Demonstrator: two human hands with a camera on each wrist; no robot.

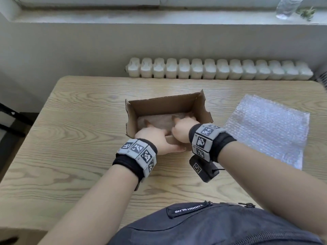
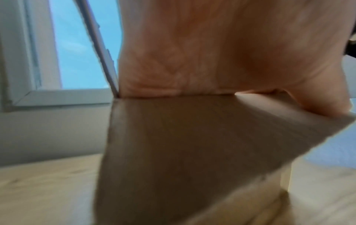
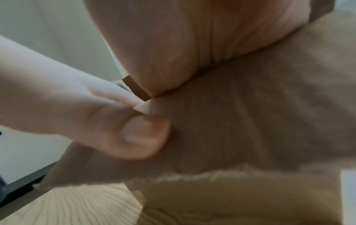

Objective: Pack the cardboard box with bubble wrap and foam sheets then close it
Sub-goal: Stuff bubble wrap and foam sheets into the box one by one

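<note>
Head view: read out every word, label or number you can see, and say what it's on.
"TOUGH" plus a second word, perhaps "SLHS", upside down: patch on the bag.
Square codes with tiny digits beside them, too small to read: left wristband, right wristband, camera.
Wrist views: no text.

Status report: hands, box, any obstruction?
Left hand grips near wall of open brown cardboard box. Right hand presses pale sheet inside. Clear bubble wrap sheet lies right of box. Nothing blocks.
</note>
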